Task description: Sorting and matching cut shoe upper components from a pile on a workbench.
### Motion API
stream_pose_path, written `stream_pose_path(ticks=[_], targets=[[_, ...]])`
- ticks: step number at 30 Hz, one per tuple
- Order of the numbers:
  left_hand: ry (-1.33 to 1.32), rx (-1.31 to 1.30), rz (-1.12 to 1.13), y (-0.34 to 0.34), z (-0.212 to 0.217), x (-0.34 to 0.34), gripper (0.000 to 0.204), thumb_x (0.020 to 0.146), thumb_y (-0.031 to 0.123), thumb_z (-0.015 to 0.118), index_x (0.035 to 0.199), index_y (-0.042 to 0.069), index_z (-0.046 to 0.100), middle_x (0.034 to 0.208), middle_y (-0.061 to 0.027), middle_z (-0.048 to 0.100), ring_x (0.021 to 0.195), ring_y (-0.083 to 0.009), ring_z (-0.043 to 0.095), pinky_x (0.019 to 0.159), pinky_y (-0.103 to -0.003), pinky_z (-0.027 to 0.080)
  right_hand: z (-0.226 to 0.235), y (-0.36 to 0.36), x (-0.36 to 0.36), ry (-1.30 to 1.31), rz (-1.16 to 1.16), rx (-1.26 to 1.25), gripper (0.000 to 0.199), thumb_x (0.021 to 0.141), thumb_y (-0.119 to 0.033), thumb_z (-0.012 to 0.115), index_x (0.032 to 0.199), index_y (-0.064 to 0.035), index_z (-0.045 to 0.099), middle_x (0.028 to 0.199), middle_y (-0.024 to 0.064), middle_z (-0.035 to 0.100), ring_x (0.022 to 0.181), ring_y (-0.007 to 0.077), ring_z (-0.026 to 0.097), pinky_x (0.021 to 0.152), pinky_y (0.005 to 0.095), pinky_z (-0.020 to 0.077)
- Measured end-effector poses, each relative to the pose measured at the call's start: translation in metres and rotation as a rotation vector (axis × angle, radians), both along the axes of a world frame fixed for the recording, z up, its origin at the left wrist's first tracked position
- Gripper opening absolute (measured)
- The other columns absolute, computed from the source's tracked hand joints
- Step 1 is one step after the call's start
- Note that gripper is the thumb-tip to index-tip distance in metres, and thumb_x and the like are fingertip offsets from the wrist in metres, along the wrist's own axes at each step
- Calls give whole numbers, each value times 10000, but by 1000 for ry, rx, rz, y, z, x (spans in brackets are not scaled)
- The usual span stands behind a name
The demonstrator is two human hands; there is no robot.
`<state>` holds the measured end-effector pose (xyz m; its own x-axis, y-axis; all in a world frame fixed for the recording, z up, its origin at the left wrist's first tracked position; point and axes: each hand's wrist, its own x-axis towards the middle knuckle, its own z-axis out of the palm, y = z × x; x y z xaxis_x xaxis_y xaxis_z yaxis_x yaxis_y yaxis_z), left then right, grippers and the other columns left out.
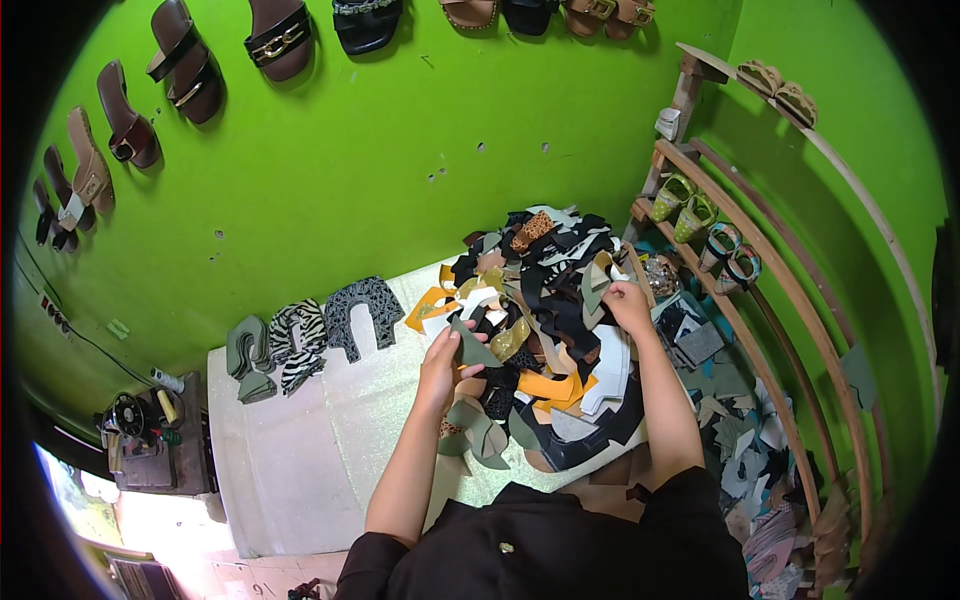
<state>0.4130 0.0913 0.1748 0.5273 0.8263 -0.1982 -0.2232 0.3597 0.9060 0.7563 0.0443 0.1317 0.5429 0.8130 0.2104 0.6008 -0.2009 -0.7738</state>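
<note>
A flat, roughly triangular olive-green cutout [474, 346] is gripped between the thumb and fingers of the half-closed left hand [438, 365], above the right part of the pale work surface [285, 460]. A grey-green piece [592, 288] with a curved outline is pinched by the curled right hand [626, 303] near the surface's right edge. That edge is largely obscured by a heap of black, white, orange and gold scraps [548, 310]; the near edge is partly blocked by a black shirt [560, 545]. The cutout's material cannot be made out.
</note>
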Motion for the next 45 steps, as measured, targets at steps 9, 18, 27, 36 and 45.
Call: stream_pose_path(ticks=[9, 18, 27, 36, 45], targets=[[-4, 62, 63, -9, -12, -14, 330, 958, 209, 337, 1187, 10, 466, 1044, -141, 600, 972, -230, 582, 865, -360, 432, -7, -13, -11, 146, 260, -17, 151, 662, -194, 664, 674, -46, 634, 684, 49, 621, 657, 195, 585, 670, 353, 430], [51, 46, 83, -21, -11, -20, 323, 961, 205, 329, 1121, -10, 510, 944, -136, 626, 856, -202, 612, 789, -314, 482, -14, -25, -55, -574, -44, -1, 85, 729, -173, 630, 712, -107, 681, 873, -31, 658, 882, 185, 565, 884, 513, 249], [39, 36, 66, -22, -17, -21, 327, 961, 220, 343, 1134, -5, 505, 966, -137, 620, 864, -198, 608, 803, -311, 478, -12, -21, -53, -484, 61, -90, 78, 724, -163, 648, 774, -134, 701, 944, -47, 661, 975, 160, 520, 909, 500, 227], [179, -162, 47, -44, -40, -47, 315, 956, 218, 355, 1119, 11, 526, 1000, -87, 612, 898, -175, 603, 826, -293, 463, 11, -45, -123, 319, 317, 211, 91, 718, -48, 655, 807, -35, 644, 813, 42, 633, 723, 110, 570, 698, 285, 438], [420, 173, 131, -69, -120, -49, 422, 927, 237, 441, 1260, -19, 463, 1216, -174, 516, 1151, -253, 473, 1010, -306, 309, -38, -75, -220, 169, 663, -159, 322, 756, -87, 657, 1049, 9, 564, 908, 103, 627, 792, 154, 608, 714, 286, 482]])
